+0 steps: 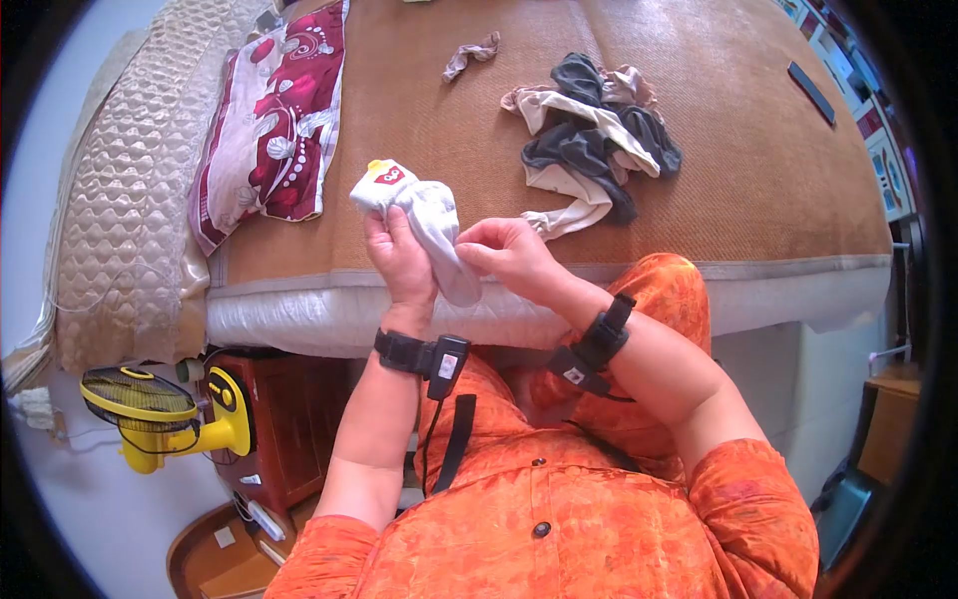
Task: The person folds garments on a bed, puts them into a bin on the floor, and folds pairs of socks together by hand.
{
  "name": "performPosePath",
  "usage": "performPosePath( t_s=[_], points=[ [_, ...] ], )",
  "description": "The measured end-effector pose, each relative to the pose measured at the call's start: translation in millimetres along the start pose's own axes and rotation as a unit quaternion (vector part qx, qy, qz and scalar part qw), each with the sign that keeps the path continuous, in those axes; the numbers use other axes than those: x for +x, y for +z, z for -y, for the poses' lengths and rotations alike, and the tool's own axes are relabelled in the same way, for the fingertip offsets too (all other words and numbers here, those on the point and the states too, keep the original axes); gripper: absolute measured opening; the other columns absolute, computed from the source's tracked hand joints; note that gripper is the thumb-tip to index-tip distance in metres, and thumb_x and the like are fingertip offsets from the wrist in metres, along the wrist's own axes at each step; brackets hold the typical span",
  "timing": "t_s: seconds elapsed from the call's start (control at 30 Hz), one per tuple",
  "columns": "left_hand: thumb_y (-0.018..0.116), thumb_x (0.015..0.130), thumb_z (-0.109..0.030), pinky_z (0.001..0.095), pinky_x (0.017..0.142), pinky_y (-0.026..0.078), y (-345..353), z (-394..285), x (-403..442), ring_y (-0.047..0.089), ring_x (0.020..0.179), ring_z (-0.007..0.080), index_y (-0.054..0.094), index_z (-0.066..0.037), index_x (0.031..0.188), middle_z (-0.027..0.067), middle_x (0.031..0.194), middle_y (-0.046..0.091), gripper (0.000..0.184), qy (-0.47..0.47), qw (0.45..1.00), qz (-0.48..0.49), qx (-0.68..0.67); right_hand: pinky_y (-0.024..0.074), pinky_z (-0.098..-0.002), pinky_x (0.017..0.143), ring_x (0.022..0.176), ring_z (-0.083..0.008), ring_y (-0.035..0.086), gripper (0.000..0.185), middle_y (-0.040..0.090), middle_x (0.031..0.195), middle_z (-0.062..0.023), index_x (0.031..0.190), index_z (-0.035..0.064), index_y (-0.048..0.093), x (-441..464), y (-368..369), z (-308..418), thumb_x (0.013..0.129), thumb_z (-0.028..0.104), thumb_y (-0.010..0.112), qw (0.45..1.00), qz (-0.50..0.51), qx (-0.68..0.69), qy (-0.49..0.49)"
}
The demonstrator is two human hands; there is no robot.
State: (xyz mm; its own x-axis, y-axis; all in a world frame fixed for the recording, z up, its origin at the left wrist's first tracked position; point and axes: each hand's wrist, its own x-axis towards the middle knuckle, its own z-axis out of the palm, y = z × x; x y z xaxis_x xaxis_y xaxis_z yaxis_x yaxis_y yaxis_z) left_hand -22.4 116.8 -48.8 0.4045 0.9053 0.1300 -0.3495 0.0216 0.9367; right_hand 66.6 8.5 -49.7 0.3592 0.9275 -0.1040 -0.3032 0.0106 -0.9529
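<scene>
A pair of white socks, or one folded white sock (431, 215), with a red and yellow patch at its upper end, is held over the near edge of the bed. My left hand (401, 258) is wrapped round it from below, thumb on top. On its right side the fingertips of my right hand (514, 258) are pinched together against the fabric. Beyond my right hand lies a tangled heap of dark grey and beige socks or stockings (584, 150). One small crumpled beige piece (471, 56) lies apart, farther back.
A brown woven mat (758, 190) covers the bed. A maroon and pink pillow (279, 120) lies at the left, and a dark flat bar-shaped object (811, 92) at the far right. Below left, a yellow fan (150, 419) stands beside a reddish wooden cabinet (289, 419).
</scene>
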Motion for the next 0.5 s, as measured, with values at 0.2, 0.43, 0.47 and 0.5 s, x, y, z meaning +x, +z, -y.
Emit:
performPosePath(
  t_s=[0.2,0.43,0.47,0.5],
  points=[
    [0.039,0.091,-0.013,0.0251,0.07,0.046,8.4,3.7,-2.3,0.053,0.082,0.0103,0.046,-0.005,0.103,0.0036,0.093,0.054,0.017,0.029,0.999,-0.012,0.038,0.0435,-0.0224,0.053,0.059,-0.0066,0.052,0.014,0.059,0.069,-0.0028,0.08,-0.0011,0.061,-3.4,2.0,7.5,0.077,0.012,0.059,0.999,0.017,0.042,0.023],
    [0.036,0.092,-0.014,0.03,0.074,0.048,7.9,-4.3,-0.3,0.057,0.086,0.0157,0.045,-0.006,0.109,0.0057,0.099,0.056,0.022,-0.028,0.999,-0.028,-0.016,0.0454,-0.0267,0.053,0.057,-0.0122,0.056,0.016,0.059,0.061,-0.0082,0.076,-0.002,0.06,1.3,-8.4,8.7,0.07,0.013,0.057,0.98,-0.092,-0.178,0.02],
    [0.036,0.092,-0.016,0.0318,0.077,0.047,3.9,-5.4,0.7,0.056,0.088,0.0163,0.045,-0.007,0.11,0.0063,0.101,0.055,0.023,-0.048,0.998,-0.039,-0.028,0.0456,-0.0274,0.053,0.057,-0.0124,0.056,0.016,0.059,0.06,-0.0087,0.075,-0.0023,0.06,2.7,-9.3,8.2,0.07,0.013,0.056,0.977,-0.084,-0.194,0.001],
    [0.036,0.092,-0.016,0.0318,0.077,0.047,4.6,-8.0,1.6,0.056,0.088,0.0163,0.045,-0.007,0.11,0.0063,0.101,0.055,0.023,-0.047,0.998,-0.037,-0.027,0.0457,-0.028,0.052,0.057,-0.0126,0.057,0.016,0.059,0.059,-0.0092,0.073,-0.0025,0.06,4.0,-9.2,6.4,0.071,0.013,0.055,0.975,-0.074,-0.209,-0.018]
  ],
)
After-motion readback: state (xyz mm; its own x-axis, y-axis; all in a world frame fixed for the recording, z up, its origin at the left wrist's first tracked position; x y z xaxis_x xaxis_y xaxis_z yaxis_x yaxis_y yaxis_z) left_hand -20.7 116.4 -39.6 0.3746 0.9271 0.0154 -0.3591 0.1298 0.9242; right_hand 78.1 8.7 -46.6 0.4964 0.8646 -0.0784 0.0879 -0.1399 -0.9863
